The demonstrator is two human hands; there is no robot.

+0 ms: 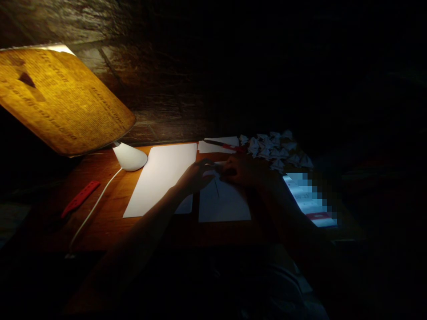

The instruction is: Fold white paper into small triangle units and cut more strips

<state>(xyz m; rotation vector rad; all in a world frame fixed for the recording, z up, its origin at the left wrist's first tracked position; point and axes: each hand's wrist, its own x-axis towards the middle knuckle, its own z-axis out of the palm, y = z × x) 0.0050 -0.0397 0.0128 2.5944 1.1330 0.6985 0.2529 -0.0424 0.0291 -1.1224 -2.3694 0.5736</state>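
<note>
My left hand [195, 174] and my right hand [238, 171] meet over a white sheet of paper [225, 206] on the desk. Between their fingertips is a small piece of paper [218, 166], mostly covered by the fingers and dim. Both hands are closed on it, the left with fingers bent over and thumb beneath. A thin dark line [217, 189] crosses the sheet just below; whether it is an object or a mark I cannot tell. Behind my right hand lie red-handled scissors [230, 147], partly on smaller paper sheets [208, 146].
A lit lamp with a printed shade [66, 102] and white base [130, 157] stands left, its cord [96, 202] running forward. Near it lies a red-handled tool [81, 198]. A paper stack [163, 178] lies centre-left. Several folded paper pieces [273, 149] and a bright screen [308, 200] are right.
</note>
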